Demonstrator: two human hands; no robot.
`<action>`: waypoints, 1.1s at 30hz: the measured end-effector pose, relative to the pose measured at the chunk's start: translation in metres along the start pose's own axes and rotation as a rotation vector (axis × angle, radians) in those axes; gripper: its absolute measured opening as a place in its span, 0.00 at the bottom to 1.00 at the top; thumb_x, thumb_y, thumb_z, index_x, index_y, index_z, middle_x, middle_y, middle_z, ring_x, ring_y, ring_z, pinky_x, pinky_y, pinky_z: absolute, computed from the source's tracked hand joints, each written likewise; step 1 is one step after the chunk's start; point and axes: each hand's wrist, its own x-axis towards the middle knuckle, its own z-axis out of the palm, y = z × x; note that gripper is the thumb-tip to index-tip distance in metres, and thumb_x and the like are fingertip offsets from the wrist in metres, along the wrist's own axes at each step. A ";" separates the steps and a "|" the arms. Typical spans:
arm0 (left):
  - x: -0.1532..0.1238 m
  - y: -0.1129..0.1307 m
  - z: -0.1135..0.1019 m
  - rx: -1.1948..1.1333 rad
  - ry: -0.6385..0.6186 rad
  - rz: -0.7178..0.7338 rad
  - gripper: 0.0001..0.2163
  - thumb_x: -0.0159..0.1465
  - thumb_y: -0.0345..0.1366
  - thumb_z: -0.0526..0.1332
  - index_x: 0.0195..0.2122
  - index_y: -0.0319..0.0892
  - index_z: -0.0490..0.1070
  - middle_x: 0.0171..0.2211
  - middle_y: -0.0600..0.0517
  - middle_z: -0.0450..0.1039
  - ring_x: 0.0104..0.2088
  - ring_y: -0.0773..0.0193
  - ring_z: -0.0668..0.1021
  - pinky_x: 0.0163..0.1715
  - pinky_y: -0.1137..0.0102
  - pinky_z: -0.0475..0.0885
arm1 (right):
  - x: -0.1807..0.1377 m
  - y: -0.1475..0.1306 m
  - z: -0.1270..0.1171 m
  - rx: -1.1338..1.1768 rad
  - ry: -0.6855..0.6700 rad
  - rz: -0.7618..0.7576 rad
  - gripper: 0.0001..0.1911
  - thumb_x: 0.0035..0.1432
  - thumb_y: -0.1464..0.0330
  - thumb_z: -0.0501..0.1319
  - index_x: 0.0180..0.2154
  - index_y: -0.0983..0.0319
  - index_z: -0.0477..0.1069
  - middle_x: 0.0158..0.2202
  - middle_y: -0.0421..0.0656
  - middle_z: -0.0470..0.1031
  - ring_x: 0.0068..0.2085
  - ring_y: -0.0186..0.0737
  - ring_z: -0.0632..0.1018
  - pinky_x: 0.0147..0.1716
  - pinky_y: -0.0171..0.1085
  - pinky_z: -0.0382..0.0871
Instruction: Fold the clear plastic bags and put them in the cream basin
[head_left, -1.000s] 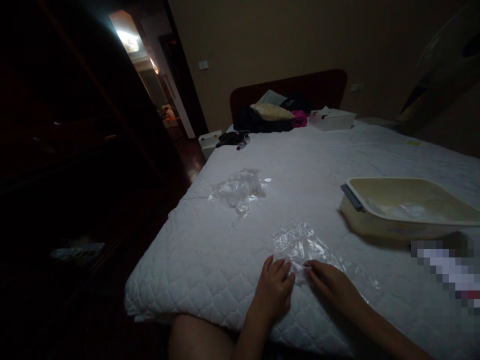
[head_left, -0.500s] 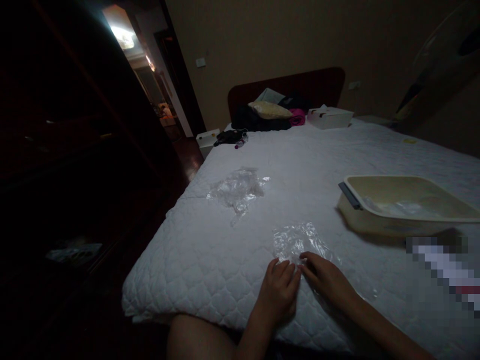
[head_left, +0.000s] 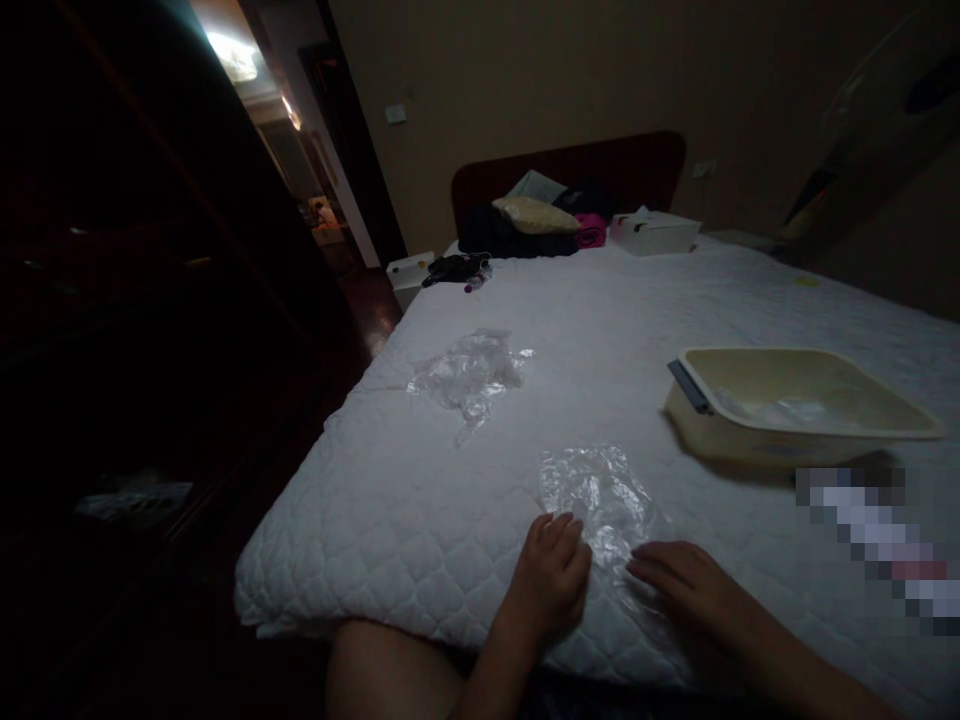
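A crumpled clear plastic bag [head_left: 596, 493] lies flat on the white quilted bed [head_left: 420, 510] near its front edge. My left hand [head_left: 550, 578] rests palm down on the bag's near left corner, fingers stretched out together. My right hand [head_left: 679, 585] lies flat on the bag's near right part, fingers pointing left. Neither hand grips anything. A gap of plastic shows between the two hands.
A second crumpled clear bag [head_left: 466, 372] lies farther up the bed on the left. A cream plastic basin [head_left: 787, 405] with plastic inside sits on the right. Pillows and clothes [head_left: 536, 220] and a white box [head_left: 652, 232] are by the headboard. Dark furniture stands left of the bed.
My hands met at the bag's near edge half a second ago; now they have slid apart, the right hand moving right and toward me. The view has shifted slightly.
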 end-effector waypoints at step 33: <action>0.003 0.011 0.003 0.022 0.039 0.114 0.09 0.62 0.28 0.53 0.41 0.37 0.69 0.44 0.44 0.73 0.47 0.59 0.73 0.43 0.63 0.71 | 0.038 -0.015 0.020 0.288 0.029 0.519 0.10 0.59 0.66 0.51 0.38 0.60 0.70 0.36 0.45 0.75 0.37 0.41 0.75 0.40 0.41 0.68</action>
